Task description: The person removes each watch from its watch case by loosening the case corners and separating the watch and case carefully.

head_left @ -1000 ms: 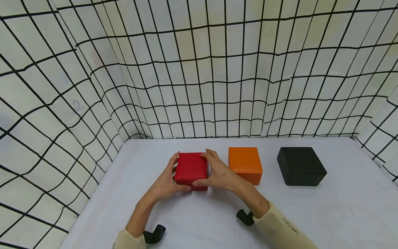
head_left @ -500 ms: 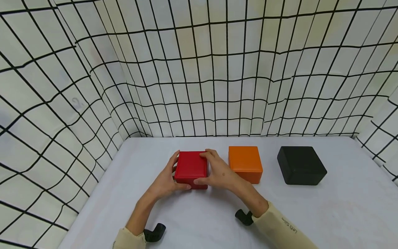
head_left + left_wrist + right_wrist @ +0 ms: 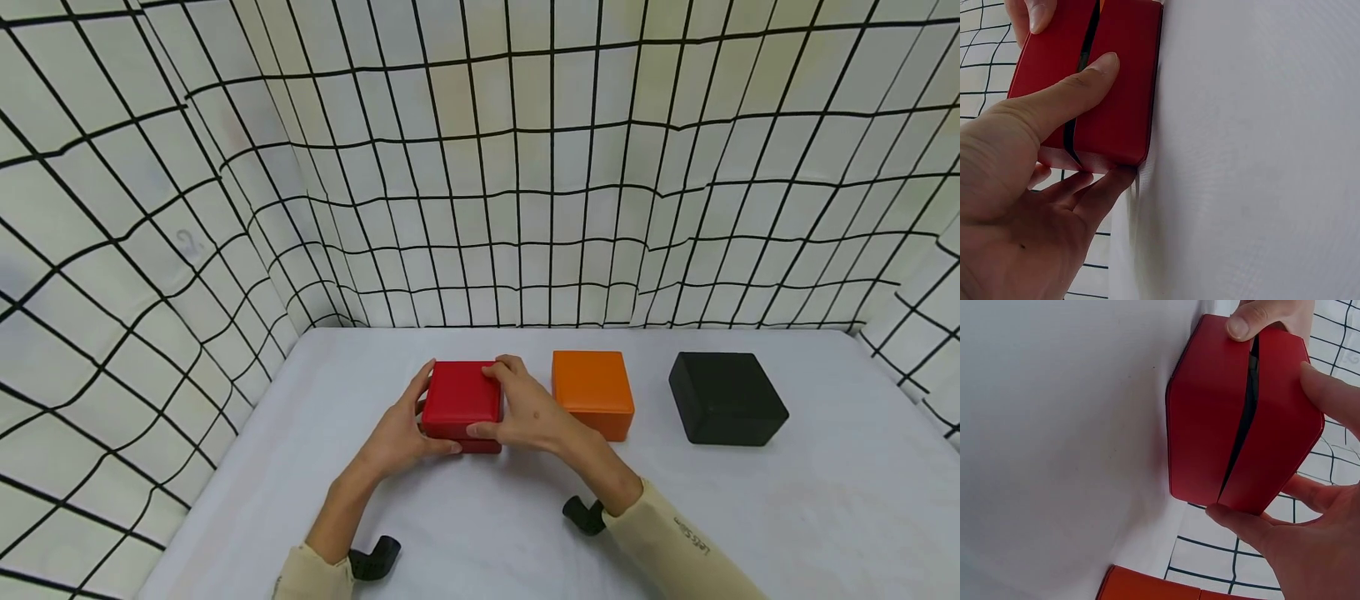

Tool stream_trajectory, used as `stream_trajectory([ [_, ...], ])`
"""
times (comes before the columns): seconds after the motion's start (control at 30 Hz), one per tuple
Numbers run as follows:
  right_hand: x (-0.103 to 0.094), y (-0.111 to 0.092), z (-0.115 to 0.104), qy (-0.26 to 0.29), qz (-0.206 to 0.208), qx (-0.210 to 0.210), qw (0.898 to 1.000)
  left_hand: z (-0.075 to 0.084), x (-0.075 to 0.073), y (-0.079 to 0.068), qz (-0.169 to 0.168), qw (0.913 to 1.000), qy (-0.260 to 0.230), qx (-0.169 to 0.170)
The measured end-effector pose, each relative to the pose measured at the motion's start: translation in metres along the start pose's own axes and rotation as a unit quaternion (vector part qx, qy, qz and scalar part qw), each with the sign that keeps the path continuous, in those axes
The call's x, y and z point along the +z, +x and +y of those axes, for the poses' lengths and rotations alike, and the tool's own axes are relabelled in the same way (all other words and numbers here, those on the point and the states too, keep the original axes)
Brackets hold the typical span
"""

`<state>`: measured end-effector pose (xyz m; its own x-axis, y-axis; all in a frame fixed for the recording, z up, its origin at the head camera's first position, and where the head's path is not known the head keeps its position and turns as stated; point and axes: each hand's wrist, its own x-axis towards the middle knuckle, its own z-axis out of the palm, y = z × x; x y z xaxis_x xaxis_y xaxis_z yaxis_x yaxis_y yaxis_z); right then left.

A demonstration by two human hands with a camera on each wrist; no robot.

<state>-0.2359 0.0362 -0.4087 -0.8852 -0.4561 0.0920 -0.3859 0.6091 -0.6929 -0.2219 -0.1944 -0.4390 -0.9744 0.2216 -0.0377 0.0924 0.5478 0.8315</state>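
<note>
A red hinged-looking box (image 3: 463,396) sits on the white table, its lid raised slightly at the near side. A dark gap, wider toward one end, runs between the lid (image 3: 1285,419) and the base (image 3: 1119,100) in both wrist views. My left hand (image 3: 399,437) grips the box from the left, thumb across the near face over the gap and fingers round the side, down at the base. From the right, my right hand (image 3: 534,412) holds the lid, its thumb on the lid's near face and fingers at the top and side.
To the right stand an orange box (image 3: 592,383) and, farther over, a black box (image 3: 727,400). Black wire grid (image 3: 517,183) over pale walls closes off the back and sides. A black elbow-shaped piece (image 3: 377,558) sits at the left cuff, a similar one (image 3: 583,515) at the right.
The red box's lid has lifted a little, and a gap now shows along its near side. Both hands keep their places; the orange and black boxes stay put.
</note>
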Motion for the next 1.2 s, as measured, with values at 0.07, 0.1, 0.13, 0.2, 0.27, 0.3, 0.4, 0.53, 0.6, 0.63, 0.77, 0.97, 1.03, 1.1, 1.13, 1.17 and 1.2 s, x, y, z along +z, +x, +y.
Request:
stream_trajectory([
  [0.07, -0.001, 0.001, 0.001, -0.002, -0.003, -0.002, 1.0, -0.001, 0.0, 0.0, 0.001, 1.0, 0.002, 0.001],
  [0.1, -0.001, 0.002, 0.001, -0.004, -0.004, -0.002, 1.0, -0.002, 0.0, 0.0, 0.001, 1.0, 0.003, 0.002],
  [0.13, -0.002, 0.003, 0.001, -0.006, -0.005, -0.003, 1.0, -0.002, 0.0, 0.0, 0.003, 1.0, 0.006, 0.003],
  [0.2, -0.002, 0.004, 0.001, -0.008, -0.007, -0.004, 1.0, -0.004, -0.001, 0.0, 0.008, 0.9999, 0.013, 0.005],
  [0.27, -0.003, 0.006, 0.002, -0.007, -0.006, -0.004, 1.0, -0.005, -0.002, -0.001, 0.011, 0.9998, 0.019, 0.004],
  [0.3, -0.003, 0.006, 0.002, -0.005, -0.005, -0.004, 1.0, -0.006, -0.002, -0.001, 0.012, 0.9997, 0.021, 0.004],
  [0.4, -0.005, 0.008, 0.001, -0.003, -0.004, 0.002, 1.0, -0.007, -0.003, 0.0, 0.012, 0.9997, 0.023, 0.005],
  [0.53, -0.009, 0.01, -0.001, 0.001, -0.005, 0.014, 1.0, -0.006, -0.002, 0.001, 0.013, 0.9996, 0.022, 0.007],
  [0.6, -0.01, 0.011, 0.0, 0.007, -0.008, 0.022, 1.0, -0.006, -0.002, 0.001, 0.014, 0.9996, 0.024, 0.008],
  [0.63, -0.011, 0.011, 0.0, 0.012, -0.01, 0.027, 1.0, -0.005, -0.001, 0.001, 0.014, 0.9996, 0.025, 0.007],
  [0.77, -0.013, 0.014, 0.001, 0.025, -0.016, 0.042, 0.999, -0.004, -0.001, 0.0, 0.015, 0.9994, 0.03, 0.005],
  [0.97, -0.018, 0.02, 0.0, 0.032, -0.024, 0.045, 0.998, -0.004, -0.001, 0.002, 0.016, 0.9992, 0.037, 0.003],
  [1.03, -0.02, 0.022, 0.0, 0.039, -0.026, 0.05, 0.998, -0.004, 0.0, 0.003, 0.017, 0.9991, 0.039, 0.001],
  [1.1, -0.022, 0.025, 0.001, 0.046, -0.026, 0.055, 0.997, -0.004, 0.0, 0.004, 0.017, 0.9991, 0.04, -0.001],
  [1.13, -0.024, 0.026, 0.001, 0.048, -0.026, 0.057, 0.997, -0.004, 0.0, 0.004, 0.017, 0.9991, 0.039, -0.001],
  [1.17, -0.024, 0.026, 0.001, 0.052, -0.027, 0.059, 0.997, -0.004, 0.001, 0.004, 0.016, 0.9992, 0.037, -0.001],
  [1.2, -0.025, 0.027, 0.001, 0.055, -0.028, 0.061, 0.996, -0.004, 0.001, 0.004, 0.015, 0.9992, 0.036, -0.002],
])
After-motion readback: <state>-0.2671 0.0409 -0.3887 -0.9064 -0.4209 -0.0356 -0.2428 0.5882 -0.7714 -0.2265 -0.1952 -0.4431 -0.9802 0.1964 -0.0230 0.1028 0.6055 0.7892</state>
